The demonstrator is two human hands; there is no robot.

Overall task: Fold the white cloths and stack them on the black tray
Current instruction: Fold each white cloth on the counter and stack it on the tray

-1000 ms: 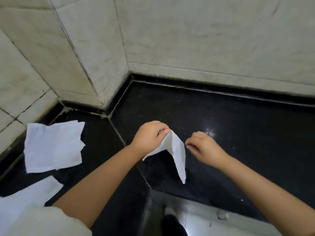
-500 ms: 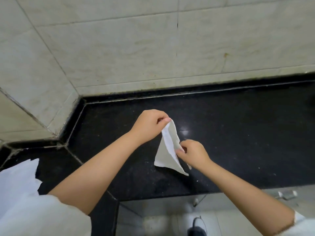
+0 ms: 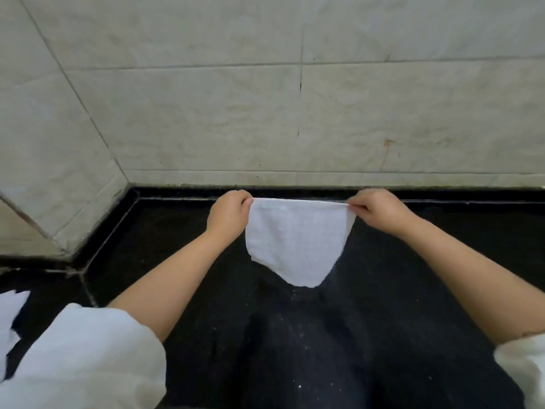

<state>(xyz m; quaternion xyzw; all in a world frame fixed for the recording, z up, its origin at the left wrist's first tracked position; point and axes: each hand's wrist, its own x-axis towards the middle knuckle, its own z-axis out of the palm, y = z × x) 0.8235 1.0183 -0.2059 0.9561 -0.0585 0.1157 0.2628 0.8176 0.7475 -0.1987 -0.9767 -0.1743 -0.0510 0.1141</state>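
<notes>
- White cloth (image 3: 296, 240) was held up in the air, stretched flat between two hands, with its top edge pulled into a nearly straight line.
- One top corner was pinched shut between thumb and fingers of the left hand (image 3: 227, 215); the other top corner was pinched the same way by the right hand (image 3: 379, 212).
- Below the two pinches the fabric was seen hanging in a rounded, tapering shape, its lowest tip well beneath the grip and clear of the surface.
- A faint grid texture was visible on the cloth's face.
- Under the hanging cloth a glossy black counter (image 3: 295, 349) was spread, speckled with pale flecks.
- Behind the grip a wall of pale marble tiles (image 3: 206, 113) was met by the counter's back edge.
- Far to the left of the grip and nearer the person, part of another white cloth (image 3: 10, 311) was seen lying on the counter, cut off by the frame's edge.
- White sleeves (image 3: 88, 358) were worn on both arms.
</notes>
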